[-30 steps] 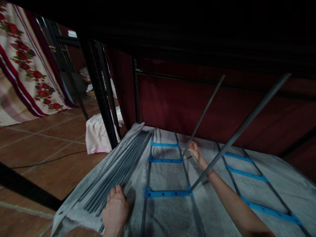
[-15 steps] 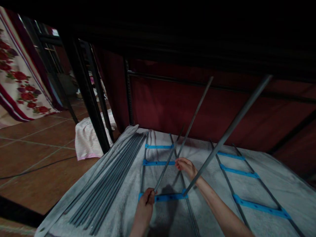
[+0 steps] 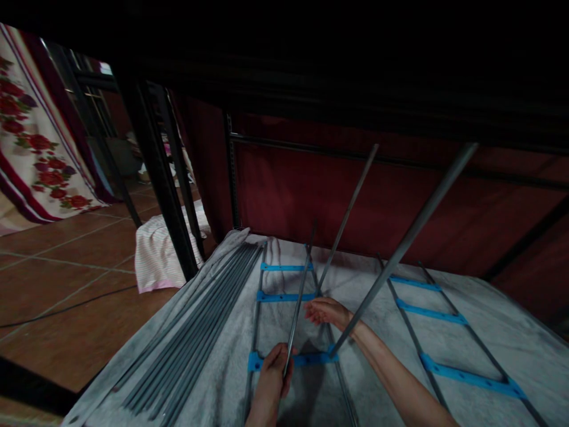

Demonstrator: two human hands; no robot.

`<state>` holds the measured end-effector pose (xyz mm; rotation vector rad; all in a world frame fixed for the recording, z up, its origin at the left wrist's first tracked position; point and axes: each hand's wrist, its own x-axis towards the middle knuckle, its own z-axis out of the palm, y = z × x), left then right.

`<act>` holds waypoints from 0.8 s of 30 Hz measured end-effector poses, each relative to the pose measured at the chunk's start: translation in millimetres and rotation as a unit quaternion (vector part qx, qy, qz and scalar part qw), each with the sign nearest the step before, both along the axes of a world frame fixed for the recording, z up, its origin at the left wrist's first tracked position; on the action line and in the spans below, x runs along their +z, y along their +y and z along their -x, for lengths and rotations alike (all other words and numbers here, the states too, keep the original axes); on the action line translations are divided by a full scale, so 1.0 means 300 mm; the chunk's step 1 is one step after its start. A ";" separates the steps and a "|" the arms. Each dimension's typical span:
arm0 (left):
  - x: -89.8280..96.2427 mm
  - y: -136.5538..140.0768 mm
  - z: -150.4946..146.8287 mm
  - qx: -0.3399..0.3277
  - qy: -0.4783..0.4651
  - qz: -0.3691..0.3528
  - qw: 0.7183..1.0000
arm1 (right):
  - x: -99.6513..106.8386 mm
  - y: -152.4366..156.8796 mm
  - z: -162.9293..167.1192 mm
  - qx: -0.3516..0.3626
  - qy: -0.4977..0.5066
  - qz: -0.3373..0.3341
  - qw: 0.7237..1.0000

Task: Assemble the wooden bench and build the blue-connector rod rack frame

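My left hand [image 3: 276,375] is closed around the lower part of a thin grey rod [image 3: 299,305], which slants up and away over a ladder-like frame. Just right of that rod, my right hand [image 3: 329,312] has its fingers stretched out and holds nothing. The frame has blue crossbars with holes, among them a near one [image 3: 311,359] and a middle one [image 3: 284,297], joined by grey rods along both sides. Two more rods rise from its right side: a farther rod [image 3: 349,216] at the middle crossbar and a nearer rod [image 3: 406,243] at the near crossbar.
A bundle of grey rods [image 3: 195,326] lies to the left on the grey blanket [image 3: 226,367]. A second frame with blue crossbars [image 3: 471,379] lies to the right. Black metal posts [image 3: 160,172] stand at left, and a dark red cloth [image 3: 284,190] hangs behind.
The rod in my left hand has swung more upright, and that hand has shifted slightly right and down. My right hand has moved a little lower with its fingers stretched out.
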<state>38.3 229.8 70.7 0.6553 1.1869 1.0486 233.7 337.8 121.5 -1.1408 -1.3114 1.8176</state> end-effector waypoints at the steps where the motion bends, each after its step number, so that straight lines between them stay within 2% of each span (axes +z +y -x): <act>1: -0.005 0.002 -0.005 -0.002 -0.010 -0.001 1.000 | 0.003 -0.001 0.004 0.011 0.003 0.002 1.000; 4: 0.001 -0.001 -0.026 0.005 -0.035 -0.003 0.999 | 0.025 -0.006 0.027 0.047 0.022 -0.008 0.999; 7: 0.041 -0.018 -0.034 0.017 -0.048 -0.028 0.998 | 0.051 -0.005 0.054 0.074 0.049 -0.024 0.996; 12: 0.099 -0.042 -0.004 -0.001 -0.018 -0.095 0.995 | 0.062 0.016 0.081 0.076 0.078 -0.036 0.993; 18: 0.099 -0.056 0.028 -0.067 -0.033 -0.109 0.991 | 0.047 0.042 0.104 0.083 0.068 -0.036 0.994; 24: 0.077 -0.056 0.017 -0.057 -0.046 -0.087 0.993 | 0.030 0.057 0.124 0.073 0.046 -0.031 0.996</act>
